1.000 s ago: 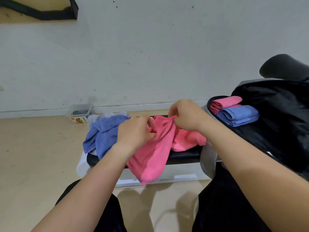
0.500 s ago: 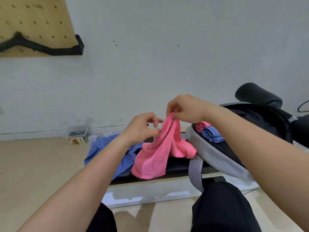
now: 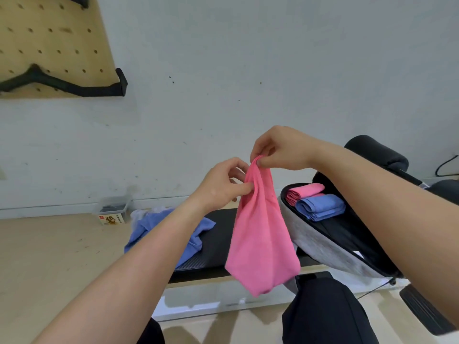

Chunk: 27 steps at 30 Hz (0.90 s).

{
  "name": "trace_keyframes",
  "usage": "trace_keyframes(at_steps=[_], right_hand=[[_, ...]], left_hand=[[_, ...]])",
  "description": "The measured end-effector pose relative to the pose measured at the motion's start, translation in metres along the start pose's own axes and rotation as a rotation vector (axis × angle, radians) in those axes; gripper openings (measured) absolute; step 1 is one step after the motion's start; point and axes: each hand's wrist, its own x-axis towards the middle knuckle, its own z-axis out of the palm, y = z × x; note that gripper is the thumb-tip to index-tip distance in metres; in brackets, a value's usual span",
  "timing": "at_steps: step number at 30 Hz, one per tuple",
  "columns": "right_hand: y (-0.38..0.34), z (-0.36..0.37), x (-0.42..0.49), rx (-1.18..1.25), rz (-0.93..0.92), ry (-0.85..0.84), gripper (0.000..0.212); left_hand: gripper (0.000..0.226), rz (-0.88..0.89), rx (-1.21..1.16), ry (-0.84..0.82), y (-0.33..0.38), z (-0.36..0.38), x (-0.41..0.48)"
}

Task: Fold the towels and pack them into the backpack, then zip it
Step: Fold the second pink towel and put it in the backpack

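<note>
A pink towel (image 3: 260, 234) hangs bunched in the air above the black bench. My right hand (image 3: 280, 148) pinches its top edge. My left hand (image 3: 223, 186) grips the cloth just below and to the left of that. A crumpled blue towel (image 3: 196, 232) lies on the left end of the bench, partly behind my left forearm. The grey and black backpack (image 3: 320, 247) lies open at the right. Inside it sit a folded pink towel (image 3: 304, 192) and a folded blue towel (image 3: 320, 207), side by side.
The black bench (image 3: 221, 244) stands on a white base over a light wooden floor. A small clear box (image 3: 113, 211) sits by the wall at the left. A pegboard (image 3: 52, 45) with a black handle hangs at the upper left. My dark-clothed knees fill the bottom.
Both hands have lifted the pink towel off the bench, so it now hangs free. My head has tilted up, showing more wall and pegboard.
</note>
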Motion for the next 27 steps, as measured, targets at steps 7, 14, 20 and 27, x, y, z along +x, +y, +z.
trace_keyframes(at_steps=[7, 14, 20, 27], right_hand=[[0.004, -0.001, 0.001, -0.092, 0.032, 0.014, 0.018], [0.025, 0.001, 0.003, -0.201, 0.142, 0.091, 0.023], [0.05, 0.016, 0.001, -0.218, 0.274, 0.092, 0.025], [0.06, 0.04, 0.002, -0.208, 0.398, 0.063, 0.028]], left_hand=[[0.02, -0.05, 0.214, 0.045, -0.024, -0.004, -0.01], [0.027, -0.264, 0.341, 0.078, -0.064, -0.046, -0.044], [0.008, -0.411, 0.347, 0.136, -0.074, -0.079, -0.063], [0.018, -0.4, 0.122, 0.088, -0.057, -0.092, -0.062]])
